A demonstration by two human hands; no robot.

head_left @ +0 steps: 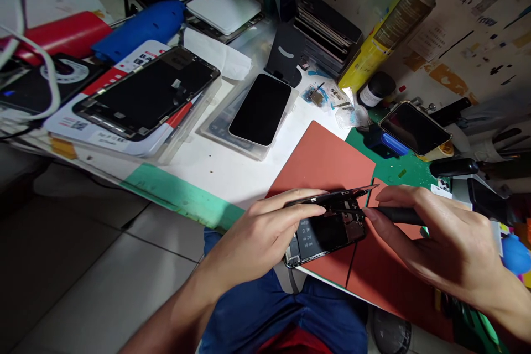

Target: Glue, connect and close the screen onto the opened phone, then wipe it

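Note:
An opened phone [326, 235] lies over the front edge of a reddish-brown mat [321, 160], its battery and inner parts showing. My left hand [269, 229] grips the raised screen [332, 197] at its left part, fingers on either side of it, tilted above the phone body. In my right hand [440, 232] is a black-handled tool [398, 214], held between thumb and fingers. The tool's thin shaft reaches left into the gap between screen and body; its tip is hard to make out near my left fingertips.
A phone with a dark screen [261, 110] rests on a clear plastic case behind the mat. Left of it, a large phone part [149, 91] lies on a white box. A yellow spray can [390, 27] and a propped phone [415, 127] stand at the back right.

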